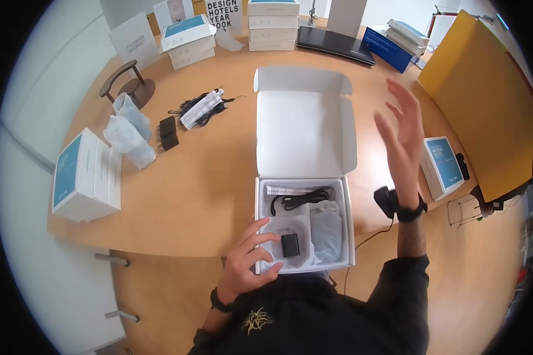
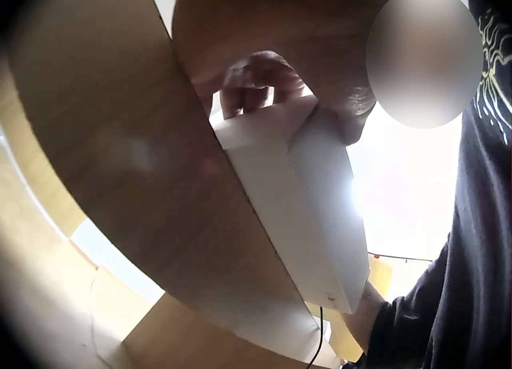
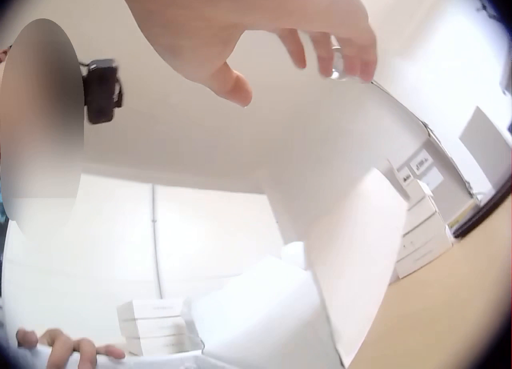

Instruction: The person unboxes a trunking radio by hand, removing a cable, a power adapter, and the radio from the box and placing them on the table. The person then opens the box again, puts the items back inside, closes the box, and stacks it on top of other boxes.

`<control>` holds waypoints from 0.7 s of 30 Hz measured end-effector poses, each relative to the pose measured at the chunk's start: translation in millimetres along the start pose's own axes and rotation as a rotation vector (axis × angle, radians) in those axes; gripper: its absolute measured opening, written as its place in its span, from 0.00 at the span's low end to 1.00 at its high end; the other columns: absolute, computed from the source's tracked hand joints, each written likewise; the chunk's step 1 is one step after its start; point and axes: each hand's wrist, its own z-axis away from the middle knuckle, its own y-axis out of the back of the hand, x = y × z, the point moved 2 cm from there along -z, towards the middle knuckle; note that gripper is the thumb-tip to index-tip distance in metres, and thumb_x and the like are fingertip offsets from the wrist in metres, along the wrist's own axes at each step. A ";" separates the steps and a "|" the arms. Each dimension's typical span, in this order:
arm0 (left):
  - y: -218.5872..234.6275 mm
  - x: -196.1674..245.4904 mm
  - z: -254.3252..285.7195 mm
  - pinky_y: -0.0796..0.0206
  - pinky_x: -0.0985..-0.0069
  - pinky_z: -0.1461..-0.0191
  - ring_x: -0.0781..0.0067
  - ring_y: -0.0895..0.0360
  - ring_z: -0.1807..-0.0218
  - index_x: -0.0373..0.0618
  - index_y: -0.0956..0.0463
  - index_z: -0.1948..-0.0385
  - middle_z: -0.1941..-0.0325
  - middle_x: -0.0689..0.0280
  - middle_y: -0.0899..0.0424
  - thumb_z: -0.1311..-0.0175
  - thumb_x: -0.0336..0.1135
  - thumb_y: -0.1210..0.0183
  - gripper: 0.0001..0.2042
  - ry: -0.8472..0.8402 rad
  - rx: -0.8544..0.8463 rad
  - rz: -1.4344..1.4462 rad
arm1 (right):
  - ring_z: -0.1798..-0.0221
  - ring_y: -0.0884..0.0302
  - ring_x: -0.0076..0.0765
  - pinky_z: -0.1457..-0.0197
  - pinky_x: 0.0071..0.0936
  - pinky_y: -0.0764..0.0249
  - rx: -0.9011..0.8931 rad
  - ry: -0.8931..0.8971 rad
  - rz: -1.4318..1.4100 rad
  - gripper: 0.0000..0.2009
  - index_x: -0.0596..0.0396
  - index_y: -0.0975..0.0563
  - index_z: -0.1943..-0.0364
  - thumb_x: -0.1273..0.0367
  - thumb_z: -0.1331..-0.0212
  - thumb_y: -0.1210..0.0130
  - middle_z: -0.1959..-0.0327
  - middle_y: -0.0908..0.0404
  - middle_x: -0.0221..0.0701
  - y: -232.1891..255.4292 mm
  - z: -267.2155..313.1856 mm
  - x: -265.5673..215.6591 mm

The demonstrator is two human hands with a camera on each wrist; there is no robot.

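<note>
At the near edge of the table (image 1: 177, 195), we see an open white box (image 1: 305, 139) with its lid standing back and its tray facing us. Our left hand (image 1: 251, 257) rests on the tray's near left corner, its fingers (image 1: 260, 228) loosely curled over the rim and reaching toward a small black adapter (image 1: 290, 244) seated in a moulded recess; the fingertips lie just beside the adapter, not yet touching it. Our right hand (image 1: 400, 127) hangs above the table to the right of the lid, fingers spread wide and holding nothing. Behind the adapter lie a coiled black cable (image 1: 302, 198) and a white tube (image 1: 287, 190), with a bagged item (image 1: 327, 231) to the right. We judge the step in hand to be the emptying or filling of the tray. The next move would call for the left fingers to close on the adapter's sides while the box is steadied. Along the far edge stand stacked white boxes (image 1: 272, 23); near the left edge lie loose black cords (image 1: 198, 109).
</note>
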 end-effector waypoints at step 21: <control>-3.0 -0.3 0.9 0.44 0.44 0.23 0.45 0.28 0.29 0.43 0.26 0.80 0.49 0.58 0.15 0.48 0.29 0.31 0.10 -0.007 0.014 0.014 | 0.68 0.15 0.47 0.68 0.38 0.23 -1.137 0.389 0.568 0.05 0.55 0.19 0.68 0.76 0.51 0.39 0.72 0.17 0.34 -60.6 66.1 -28.3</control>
